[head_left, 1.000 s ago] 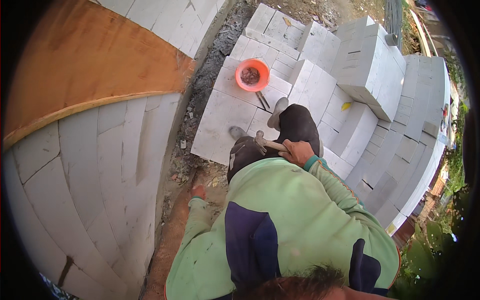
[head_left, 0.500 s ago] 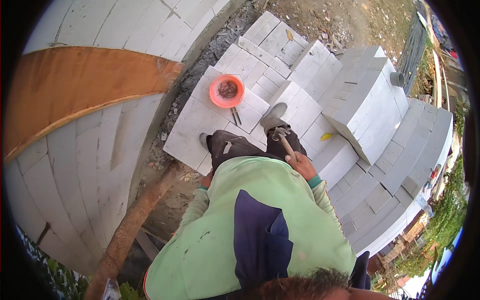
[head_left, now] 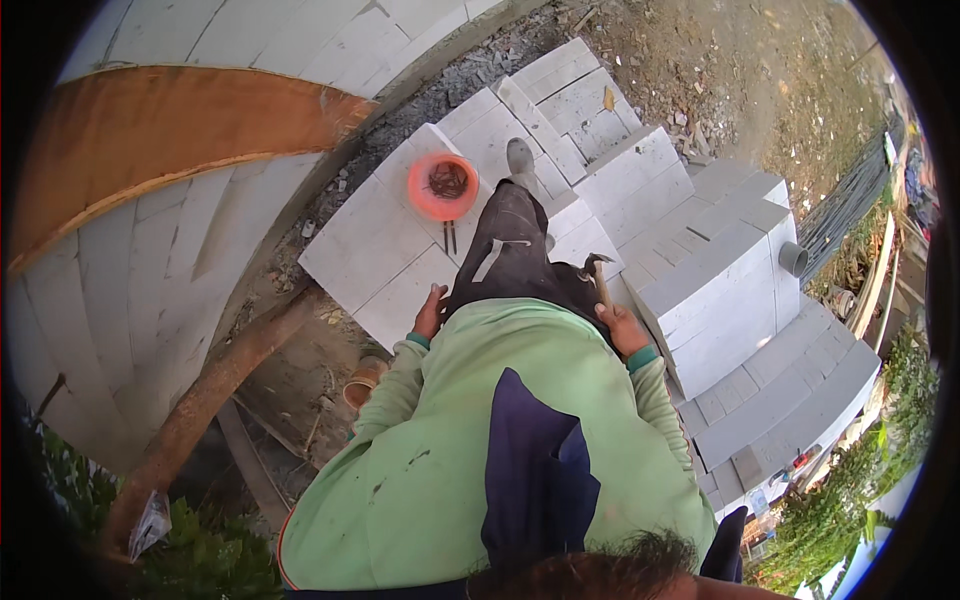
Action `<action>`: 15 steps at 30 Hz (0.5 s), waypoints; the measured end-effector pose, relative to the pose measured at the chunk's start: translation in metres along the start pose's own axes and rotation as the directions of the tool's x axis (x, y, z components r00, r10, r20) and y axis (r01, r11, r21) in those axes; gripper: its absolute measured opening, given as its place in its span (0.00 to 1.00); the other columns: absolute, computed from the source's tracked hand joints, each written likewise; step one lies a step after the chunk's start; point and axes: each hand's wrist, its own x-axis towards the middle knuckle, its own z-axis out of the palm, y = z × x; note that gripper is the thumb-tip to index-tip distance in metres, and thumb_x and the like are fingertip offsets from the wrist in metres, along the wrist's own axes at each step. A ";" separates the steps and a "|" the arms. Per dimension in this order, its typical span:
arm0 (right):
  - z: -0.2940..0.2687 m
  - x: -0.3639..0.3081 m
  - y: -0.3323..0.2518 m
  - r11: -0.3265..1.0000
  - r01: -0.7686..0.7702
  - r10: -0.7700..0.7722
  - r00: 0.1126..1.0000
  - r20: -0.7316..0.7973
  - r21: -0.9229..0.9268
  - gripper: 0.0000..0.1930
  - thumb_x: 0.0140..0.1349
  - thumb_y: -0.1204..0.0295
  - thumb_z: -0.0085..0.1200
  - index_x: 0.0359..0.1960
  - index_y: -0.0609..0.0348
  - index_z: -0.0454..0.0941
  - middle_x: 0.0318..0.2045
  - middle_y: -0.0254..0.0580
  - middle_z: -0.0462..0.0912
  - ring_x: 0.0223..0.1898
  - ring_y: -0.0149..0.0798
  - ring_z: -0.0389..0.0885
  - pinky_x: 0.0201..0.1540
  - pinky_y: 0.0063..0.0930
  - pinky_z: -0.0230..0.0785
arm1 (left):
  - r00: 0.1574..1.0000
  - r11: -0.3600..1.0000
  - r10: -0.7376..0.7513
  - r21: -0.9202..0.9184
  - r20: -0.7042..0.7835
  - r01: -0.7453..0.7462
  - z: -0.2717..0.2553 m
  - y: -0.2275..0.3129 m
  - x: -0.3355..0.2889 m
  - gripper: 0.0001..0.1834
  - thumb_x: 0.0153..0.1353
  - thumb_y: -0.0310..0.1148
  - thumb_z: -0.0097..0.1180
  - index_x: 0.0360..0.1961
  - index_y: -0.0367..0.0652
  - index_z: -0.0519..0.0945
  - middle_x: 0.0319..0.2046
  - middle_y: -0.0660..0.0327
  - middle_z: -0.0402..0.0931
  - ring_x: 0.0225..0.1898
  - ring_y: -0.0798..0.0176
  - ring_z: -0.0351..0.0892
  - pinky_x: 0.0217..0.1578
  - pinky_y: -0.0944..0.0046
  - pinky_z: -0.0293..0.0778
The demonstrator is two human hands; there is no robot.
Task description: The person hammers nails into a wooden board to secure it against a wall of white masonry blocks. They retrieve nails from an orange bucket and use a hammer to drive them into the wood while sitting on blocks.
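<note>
My right hand (head_left: pixel 622 326) is closed around the wooden handle of a hammer (head_left: pixel 600 283), whose head points away from me beside my dark trouser leg (head_left: pixel 510 255). Nothing is in my left hand (head_left: pixel 430 311), which lies against my left thigh at the edge of a white block platform (head_left: pixel 365 250). My foot in a grey shoe (head_left: pixel 520 157) stands on the blocks ahead. An orange bowl (head_left: pixel 443 186) with dark metal bits sits on the platform, and a thin dark tool (head_left: pixel 450 237) lies just below it.
Stacks of white building blocks (head_left: pixel 700 270) step down to the right, with a grey pipe end (head_left: pixel 793 258) beside them. A curved block wall with a brown board (head_left: pixel 170 130) rises on the left. A rusty pole (head_left: pixel 215 385) leans below it, by a rubble strip.
The view has swung, so the blocks and bowl now sit further right. My leg reaches further forward onto the blocks. My left hand has come up beside my thigh; the hammer stays in my right hand.
</note>
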 end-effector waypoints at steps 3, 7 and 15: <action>-0.037 0.053 -0.055 0.982 0.094 -0.099 0.995 -0.022 -0.164 0.25 0.67 0.51 0.52 0.37 0.68 0.77 0.25 0.43 0.76 0.30 0.37 0.71 0.39 0.38 0.66 | 0.924 0.869 0.380 0.332 0.030 -0.368 0.088 0.076 0.019 0.34 0.66 0.56 0.52 0.66 0.44 0.71 0.62 0.48 0.71 0.61 0.52 0.72 0.61 0.56 0.67; -0.067 0.172 -0.106 0.906 0.264 -0.288 0.957 -0.026 -0.330 0.27 0.66 0.50 0.52 0.35 0.70 0.75 0.26 0.61 0.77 0.30 0.56 0.74 0.37 0.46 0.66 | 0.633 0.310 0.690 0.646 0.351 -0.697 0.130 0.135 0.107 0.29 0.61 0.49 0.60 0.59 0.45 0.77 0.56 0.51 0.75 0.56 0.52 0.76 0.56 0.55 0.70; -0.083 0.338 -0.246 0.791 0.401 -0.315 0.914 0.254 -0.463 0.23 0.69 0.53 0.50 0.29 0.64 0.72 0.21 0.37 0.70 0.26 0.33 0.67 0.32 0.35 0.62 | 0.708 0.716 0.692 0.256 -0.138 -0.650 0.160 0.181 0.154 0.13 0.62 0.36 0.56 0.41 0.37 0.76 0.30 0.52 0.77 0.33 0.60 0.76 0.38 0.58 0.71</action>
